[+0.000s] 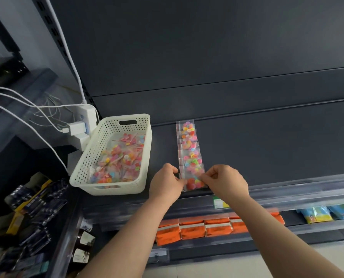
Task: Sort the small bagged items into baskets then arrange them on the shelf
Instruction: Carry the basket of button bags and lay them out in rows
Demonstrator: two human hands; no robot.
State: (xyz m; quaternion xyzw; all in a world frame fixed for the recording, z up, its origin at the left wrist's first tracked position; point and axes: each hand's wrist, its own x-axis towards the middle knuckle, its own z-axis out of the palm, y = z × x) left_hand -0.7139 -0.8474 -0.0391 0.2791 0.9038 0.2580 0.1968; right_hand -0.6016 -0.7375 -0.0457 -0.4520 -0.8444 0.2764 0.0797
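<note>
Head view looks down on a dark grey metal shelf (267, 149) where a single-file row of small clear plastic bags of coloured buttons (189, 149) runs from the back panel toward the front edge, each bag overlapping the next. The nearest bag of buttons (194, 182) lies at the front end of that row, close to the shelf lip. The left hand (165, 184) pinches its left edge between thumb and curled fingers, and the right hand (226, 182) pinches its right side the same way, so both hands are closed on this one bag and appear to be squaring it up with the row.

Just beside the row, to its left, a white perforated plastic basket (81, 173) sits on the same shelf and holds a loose heap of similar button bags (117, 161). Judging from this, sorting into the basket looks done, and the arranging step is partly through: a handful of bags are lined up, while many more remain in the basket to be laid out. Most of the shelf to the right of the row is bare, so there is room for further rows.
</note>
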